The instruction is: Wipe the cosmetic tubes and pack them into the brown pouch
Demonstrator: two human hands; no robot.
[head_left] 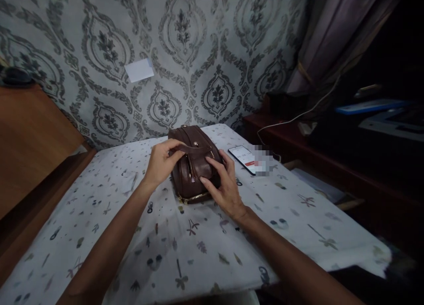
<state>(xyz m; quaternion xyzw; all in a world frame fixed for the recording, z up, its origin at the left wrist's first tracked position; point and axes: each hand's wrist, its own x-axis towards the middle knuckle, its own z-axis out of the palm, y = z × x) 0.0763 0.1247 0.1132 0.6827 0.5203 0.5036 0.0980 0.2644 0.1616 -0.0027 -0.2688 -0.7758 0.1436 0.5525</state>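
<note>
A brown leather bag (195, 163) with gold zippers and round metal studs rests on the cloth-covered table. My left hand (162, 159) pinches the edge of a brown flap (195, 149) on the upper part of the bag, lifting it slightly. My right hand (227, 181) grips the front pocket (199, 164) from the right, with thumb and fingertips on the leather. A gold zipper (197, 196) runs along the bag's near lower edge. The pocket's inside is hidden from me.
To the right of the bag lies a lit phone (243, 160), partly blurred out. A patterned cloth (198, 243) covers the table. Wooden furniture (33, 141) stands at left, and a white cable (298, 115) hangs at right. Patterned wallpaper is behind.
</note>
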